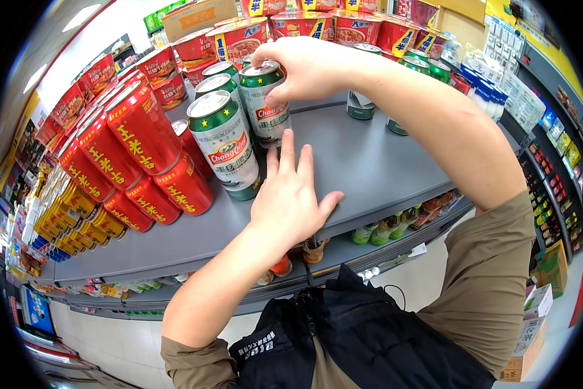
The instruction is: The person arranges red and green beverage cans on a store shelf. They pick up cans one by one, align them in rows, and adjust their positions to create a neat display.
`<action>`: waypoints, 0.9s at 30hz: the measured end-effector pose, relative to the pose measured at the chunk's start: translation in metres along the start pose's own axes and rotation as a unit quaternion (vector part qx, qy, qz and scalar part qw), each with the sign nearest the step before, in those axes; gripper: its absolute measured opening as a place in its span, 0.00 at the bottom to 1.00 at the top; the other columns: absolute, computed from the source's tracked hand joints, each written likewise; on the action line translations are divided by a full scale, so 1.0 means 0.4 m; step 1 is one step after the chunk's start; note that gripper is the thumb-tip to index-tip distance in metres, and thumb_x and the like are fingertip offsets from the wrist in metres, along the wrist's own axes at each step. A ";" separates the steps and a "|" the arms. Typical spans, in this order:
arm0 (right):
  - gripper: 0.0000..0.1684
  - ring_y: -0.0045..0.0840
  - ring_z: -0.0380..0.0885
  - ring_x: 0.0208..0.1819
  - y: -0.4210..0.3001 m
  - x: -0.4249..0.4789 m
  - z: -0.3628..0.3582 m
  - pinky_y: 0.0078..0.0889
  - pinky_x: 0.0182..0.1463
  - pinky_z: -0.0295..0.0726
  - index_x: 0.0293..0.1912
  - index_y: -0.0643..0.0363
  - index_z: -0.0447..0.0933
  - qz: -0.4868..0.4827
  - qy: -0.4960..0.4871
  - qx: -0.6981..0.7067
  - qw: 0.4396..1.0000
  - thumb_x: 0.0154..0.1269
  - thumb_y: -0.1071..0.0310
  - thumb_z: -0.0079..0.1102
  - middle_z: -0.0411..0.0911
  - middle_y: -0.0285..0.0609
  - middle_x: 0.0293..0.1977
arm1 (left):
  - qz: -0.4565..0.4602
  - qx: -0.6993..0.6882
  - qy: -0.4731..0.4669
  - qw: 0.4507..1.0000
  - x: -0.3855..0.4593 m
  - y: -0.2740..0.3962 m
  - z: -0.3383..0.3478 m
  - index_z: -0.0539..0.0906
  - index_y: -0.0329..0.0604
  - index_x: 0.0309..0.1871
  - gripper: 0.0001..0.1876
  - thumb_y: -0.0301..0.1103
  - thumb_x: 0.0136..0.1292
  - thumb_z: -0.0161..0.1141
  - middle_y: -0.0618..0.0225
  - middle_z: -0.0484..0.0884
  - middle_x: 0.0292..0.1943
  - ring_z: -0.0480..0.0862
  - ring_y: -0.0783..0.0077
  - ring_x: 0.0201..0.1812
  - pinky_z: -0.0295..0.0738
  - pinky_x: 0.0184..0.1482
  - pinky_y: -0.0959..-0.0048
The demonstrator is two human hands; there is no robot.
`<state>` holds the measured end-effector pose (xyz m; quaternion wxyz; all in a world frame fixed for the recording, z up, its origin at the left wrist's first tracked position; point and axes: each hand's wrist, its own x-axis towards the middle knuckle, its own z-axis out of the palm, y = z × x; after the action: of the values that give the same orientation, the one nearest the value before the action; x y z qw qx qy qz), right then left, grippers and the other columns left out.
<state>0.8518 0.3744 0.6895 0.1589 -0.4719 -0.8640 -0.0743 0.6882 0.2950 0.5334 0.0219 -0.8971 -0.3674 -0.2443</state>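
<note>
My right hand curls over the top of a green and silver beer can, thumb at its front side and fingers at the far rim. This can stands upright on the grey metal shelf. My left hand rests palm down with spread fingers; its fingertips are at the foot of that can and it seems to hold nothing. Just left stands another beer can, with more of the same kind in a row behind it. Further beer cans stand to the right, partly hidden by my right arm.
Stacked red drink cans stand close by on the left, with yellow cans beyond. Red instant noodle tubs line the back. White bottles with blue caps are at the right. Bottles fill a lower shelf below the front edge.
</note>
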 end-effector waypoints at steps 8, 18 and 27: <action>0.32 0.41 0.86 0.59 0.151 -0.033 -0.192 0.40 0.63 0.85 0.64 0.65 0.81 0.177 0.031 -0.075 0.981 0.71 0.52 0.70 0.86 0.54 0.59 | -0.012 -0.005 -0.008 1.000 -0.004 0.003 -0.005 0.69 0.26 0.77 0.46 0.58 0.69 0.68 0.26 0.56 0.81 0.65 0.20 0.77 0.69 0.78 0.46; 0.49 0.43 0.76 0.73 0.316 -0.111 -0.128 0.43 0.76 0.76 0.82 0.54 0.63 0.242 -0.120 -0.130 0.954 0.66 0.53 0.69 0.74 0.54 0.74 | 0.066 -0.033 0.009 0.997 -0.029 0.041 -0.035 0.77 0.35 0.73 0.41 0.53 0.64 0.75 0.39 0.70 0.77 0.71 0.31 0.76 0.76 0.71 0.46; 0.43 0.45 0.78 0.70 0.304 -0.098 -0.125 0.44 0.74 0.78 0.73 0.55 0.75 0.176 -0.132 -0.078 0.972 0.59 0.60 0.78 0.79 0.54 0.68 | 0.128 -0.094 0.023 0.987 -0.094 0.081 -0.085 0.81 0.36 0.67 0.37 0.48 0.58 0.79 0.46 0.76 0.73 0.76 0.36 0.72 0.76 0.67 0.49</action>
<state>0.9839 0.3956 0.7202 0.0171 -0.6334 -0.7721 -0.0496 0.6724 0.2396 0.5508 -0.0229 -0.9291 -0.2241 -0.2932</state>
